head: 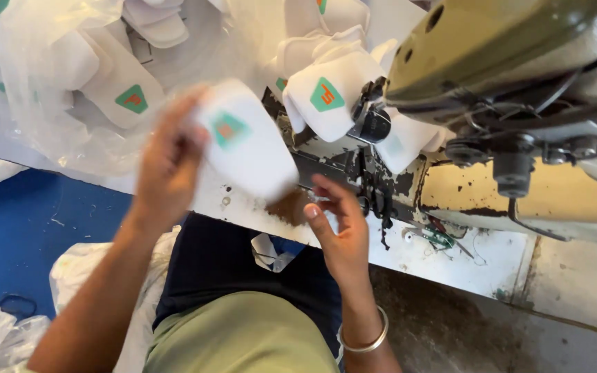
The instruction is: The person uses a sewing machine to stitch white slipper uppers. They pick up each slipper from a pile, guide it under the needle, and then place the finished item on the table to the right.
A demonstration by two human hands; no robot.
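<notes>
White worktable (409, 252), bag (50, 83) of white pieces, left hand (167, 162) gripping one (247, 141)

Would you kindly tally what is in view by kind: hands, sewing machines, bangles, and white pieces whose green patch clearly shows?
Hands: 2, the left hand gripping a white piece, the right hand open below it
Sewing machine: 1
Bangle: 1
White pieces with a clearly visible green patch: 3, counting those at and
Total: 7
</notes>
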